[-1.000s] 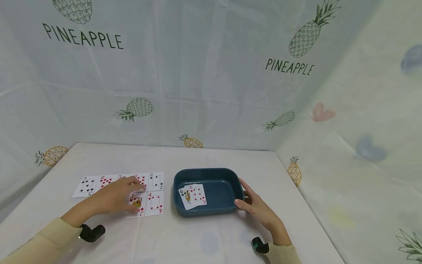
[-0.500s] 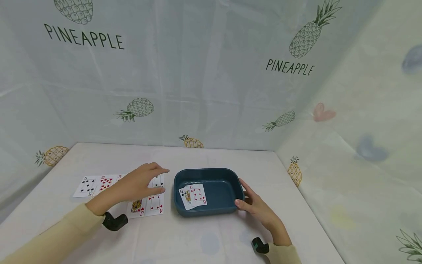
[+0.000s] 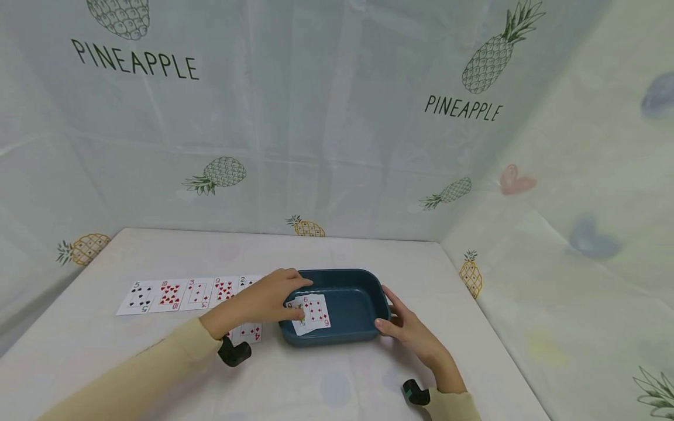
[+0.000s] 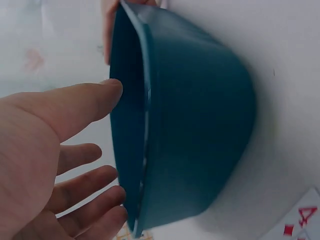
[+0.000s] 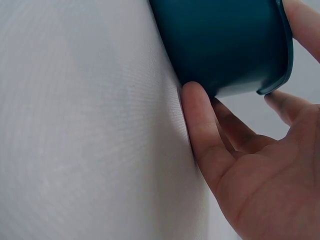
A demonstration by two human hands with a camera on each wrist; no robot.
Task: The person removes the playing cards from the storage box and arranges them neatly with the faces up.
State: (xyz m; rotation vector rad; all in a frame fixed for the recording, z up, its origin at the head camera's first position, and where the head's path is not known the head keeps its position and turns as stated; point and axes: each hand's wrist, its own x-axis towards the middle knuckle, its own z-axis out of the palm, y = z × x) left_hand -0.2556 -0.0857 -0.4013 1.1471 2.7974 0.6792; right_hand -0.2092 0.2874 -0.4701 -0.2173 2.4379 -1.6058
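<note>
1. White cloth covers the surface.
2. Right hand: thumb and fingers grip the right end of the tray.
3. Left hand: fingers loosely spread over the tray's left side, no card visible in them.
4. Tray, on the surface: a small overlapping pile lies inside, six of diamonds uppermost; that share looks done.
5. Left of the tray: a 4, other cards partly hidden by the arm, then a farther row reading 5, 10, 3, 9, 2. These seem left to do.
6. Pineapple-print curtain behind.
</note>
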